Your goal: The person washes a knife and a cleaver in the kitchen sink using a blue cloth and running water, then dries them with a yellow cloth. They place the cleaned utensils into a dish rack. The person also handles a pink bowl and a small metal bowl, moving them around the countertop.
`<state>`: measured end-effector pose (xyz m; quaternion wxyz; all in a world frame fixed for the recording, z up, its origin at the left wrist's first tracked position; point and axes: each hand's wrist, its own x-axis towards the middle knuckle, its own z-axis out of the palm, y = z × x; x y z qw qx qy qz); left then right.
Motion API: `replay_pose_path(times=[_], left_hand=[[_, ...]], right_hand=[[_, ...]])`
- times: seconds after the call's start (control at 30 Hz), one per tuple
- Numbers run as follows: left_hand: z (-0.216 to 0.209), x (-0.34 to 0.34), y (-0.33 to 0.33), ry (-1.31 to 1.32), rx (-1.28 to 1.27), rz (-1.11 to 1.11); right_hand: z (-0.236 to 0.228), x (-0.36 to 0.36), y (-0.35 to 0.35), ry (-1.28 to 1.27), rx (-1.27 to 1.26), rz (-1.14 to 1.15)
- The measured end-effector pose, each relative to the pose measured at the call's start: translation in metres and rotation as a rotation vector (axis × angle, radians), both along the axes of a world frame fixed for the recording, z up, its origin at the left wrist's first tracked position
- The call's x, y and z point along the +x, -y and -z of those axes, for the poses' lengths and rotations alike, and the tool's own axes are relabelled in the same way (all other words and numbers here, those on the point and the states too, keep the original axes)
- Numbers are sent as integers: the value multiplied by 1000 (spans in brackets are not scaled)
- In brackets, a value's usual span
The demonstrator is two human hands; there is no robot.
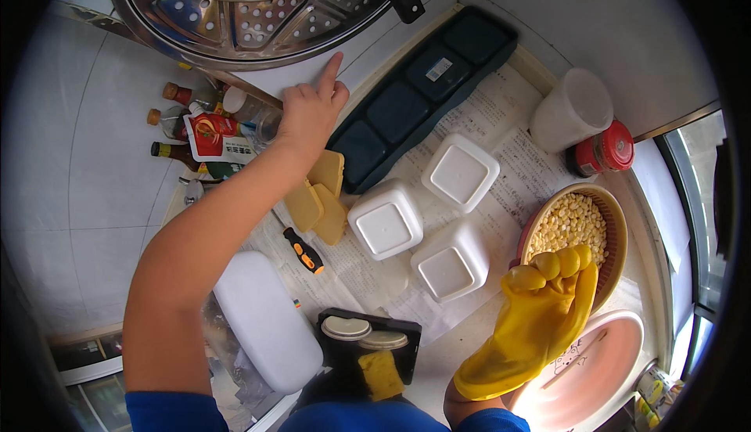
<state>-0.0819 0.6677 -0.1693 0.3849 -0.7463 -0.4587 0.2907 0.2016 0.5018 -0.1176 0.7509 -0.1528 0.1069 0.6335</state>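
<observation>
My bare left hand (313, 111) reaches to the far left, its index finger stretched out toward the steel steamer rack (258, 21). It appears to hold nothing; a clear jar (264, 119) stands beside its wrist, and the dark green sectioned tray (426, 91) lies just to its right. A yellow rubber glove covers my right hand (551, 315), whose fingers are curled in over the near part of a round basket (618, 228). Pale yellow kernels (567, 225) fill that basket. Whatever the gloved fingers may enclose is hidden.
Three upturned white containers (385, 219) occupy the middle of the paper-covered counter. Yellow pads (328, 213) and an orange-black screwdriver (303, 250) lie left of them. Bottles (176, 119) line the left. A pink basin (587, 377), red-lidded jar (606, 149) and white tub (571, 111) stand right.
</observation>
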Motion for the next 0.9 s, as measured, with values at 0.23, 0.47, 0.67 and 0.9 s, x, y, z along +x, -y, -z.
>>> replay_pose_path(times=[0.23,0.47,0.67,0.9], left_hand=[[-2,-12,18,-57,-15,-138],[-19,-14,8,-176,-97,-94],[-43,-20,41,-48,-281,-129],[-109,-11,61,817,-234,73]], right_hand=[[-2,4,3,11,-26,26],[-19,6,7,23,-256,48],[13,26,23,30,183,31],[1,25,33,-79,-11,69]])
